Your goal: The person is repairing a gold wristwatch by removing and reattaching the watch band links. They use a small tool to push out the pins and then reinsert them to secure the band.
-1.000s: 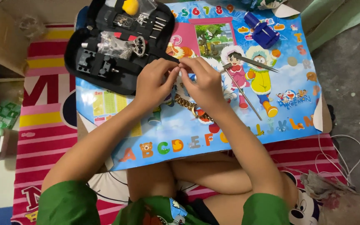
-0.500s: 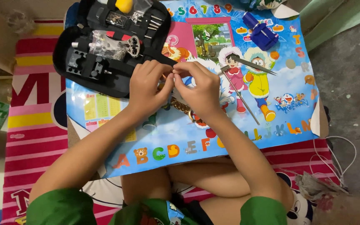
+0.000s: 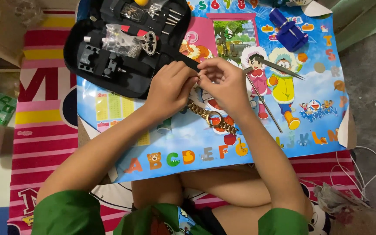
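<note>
One gold-coloured metal watch [image 3: 212,117], round face up, bracelet stretched out flat on a bright cartoon play mat [image 3: 318,87] printed with letters and characters, just below two hands and partly covered by the right wrist. Left hand [image 3: 168,89] and right hand [image 3: 225,85] close together above the watch, fingertips of both pinched in toward one another at one small spot; too small to tell what, if anything, sits between them, so grip of each hand not clear. One black zip-open tool case [image 3: 122,43] at upper left of the mat, lying open, one corner just beside the left hand's knuckles; inside, one clear plastic bag [image 3: 118,39], one silver metal tool with a round head [image 3: 149,41], a row of thin metal pins near the top edge. One blue plastic block-shaped tool [image 3: 289,32] near the mat's upper right, well apart from the hands. One pair of long dark tweezers [image 3: 279,67] just right of the right hand, and one thin metal rod [image 3: 264,102] slanting down beside that wrist. One red, pink and white striped rug [image 3: 44,130] under everything. Two bare forearms, green sleeves at the bottom edge, knees folded under the mat.
</note>
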